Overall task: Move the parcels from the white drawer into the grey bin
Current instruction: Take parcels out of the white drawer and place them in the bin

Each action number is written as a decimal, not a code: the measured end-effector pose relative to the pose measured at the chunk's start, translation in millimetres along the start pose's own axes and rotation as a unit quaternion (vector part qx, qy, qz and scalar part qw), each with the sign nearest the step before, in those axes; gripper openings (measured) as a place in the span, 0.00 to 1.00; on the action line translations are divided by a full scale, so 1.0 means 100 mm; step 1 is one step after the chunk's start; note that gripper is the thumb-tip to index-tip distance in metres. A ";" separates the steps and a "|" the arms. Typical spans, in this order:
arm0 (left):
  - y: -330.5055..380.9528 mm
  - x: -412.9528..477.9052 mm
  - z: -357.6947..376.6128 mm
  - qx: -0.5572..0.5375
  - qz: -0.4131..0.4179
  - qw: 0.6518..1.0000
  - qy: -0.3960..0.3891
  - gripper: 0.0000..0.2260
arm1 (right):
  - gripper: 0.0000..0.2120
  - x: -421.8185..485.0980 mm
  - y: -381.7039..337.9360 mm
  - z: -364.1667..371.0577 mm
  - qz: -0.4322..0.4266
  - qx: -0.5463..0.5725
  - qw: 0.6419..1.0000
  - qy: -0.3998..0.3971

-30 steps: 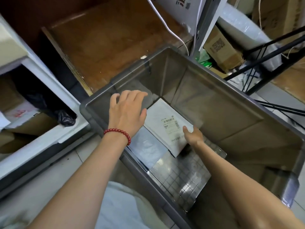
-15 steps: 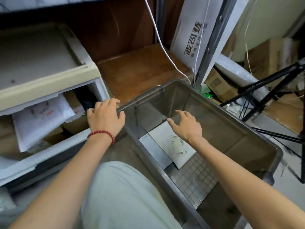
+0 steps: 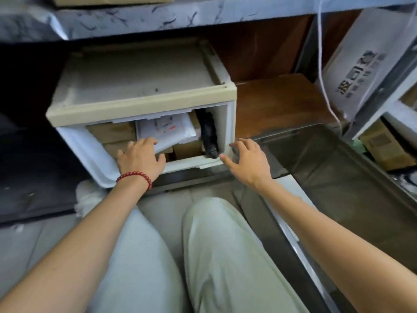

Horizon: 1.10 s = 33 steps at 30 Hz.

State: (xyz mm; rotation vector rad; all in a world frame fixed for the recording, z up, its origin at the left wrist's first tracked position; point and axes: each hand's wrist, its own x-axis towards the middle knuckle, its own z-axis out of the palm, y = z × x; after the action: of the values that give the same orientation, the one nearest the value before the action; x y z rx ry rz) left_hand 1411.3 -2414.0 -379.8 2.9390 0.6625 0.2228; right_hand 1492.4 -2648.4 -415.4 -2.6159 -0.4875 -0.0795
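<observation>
We see the white drawer [image 3: 144,141] pulled open under a marbled shelf [image 3: 203,16], its front panel [image 3: 92,154] dropped down at the left. Inside it lie the parcels: a white mailer [image 3: 167,129] with a printed label lying on brown cardboard boxes [image 3: 112,133], and a black wrapped package [image 3: 209,134] jammed upright against the drawer's right wall.

Our left hand [image 3: 141,158], with a red bead bracelet [image 3: 135,177] at the wrist, reaches over the drawer's front lip, fingers spread and resting on the lower edge of the white mailer; it is not clenched round anything that we can make out. Our right hand [image 3: 247,162] hovers released, fingers splayed, just beside the drawer's right front corner and near the black package, touching neither as far as we can tell.

The grey bin [image 3: 338,177] stands to the right of the drawer, its near rim running beside our right forearm. Our pale trouser legs [image 3: 214,256] fill the foreground between both arms. Beyond the bin stand a wooden board [image 3: 277,102], a white cord [image 3: 325,82], a white printed bag [image 3: 363,71] and a cardboard box [image 3: 385,147].
</observation>
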 end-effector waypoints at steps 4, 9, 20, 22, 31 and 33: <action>-0.12 0.16 0.02 0.009 0.006 1.000 -0.026 0.23 | 0.25 0.12 -0.24 0.19 -0.018 0.025 0.999 -0.029; -0.30 0.41 0.19 0.031 0.032 0.999 -0.029 0.26 | 0.30 0.39 -0.48 0.45 -0.002 0.102 0.992 -0.075; -0.74 0.77 0.67 -0.027 0.009 0.996 -0.090 0.36 | 0.28 1.11 -0.85 0.90 0.147 0.351 0.921 -0.078; -0.80 0.78 0.73 -0.039 0.002 0.995 -0.090 0.37 | 0.26 1.18 -0.91 0.97 0.194 0.400 0.893 -0.063; -0.83 0.74 0.77 -0.209 -0.034 0.968 -0.132 0.44 | 0.09 0.94 -0.96 1.07 0.232 0.553 0.799 -0.045; -0.83 0.69 0.75 -0.252 -0.023 0.960 -0.117 0.50 | 0.11 0.77 -0.92 1.07 0.243 0.591 0.767 -0.063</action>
State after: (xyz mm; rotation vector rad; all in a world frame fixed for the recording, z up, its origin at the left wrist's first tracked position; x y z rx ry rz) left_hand 1450.7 -2316.2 -458.2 2.4090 0.5422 0.0278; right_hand 1528.4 -2498.5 -458.3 -1.3951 0.1384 0.4395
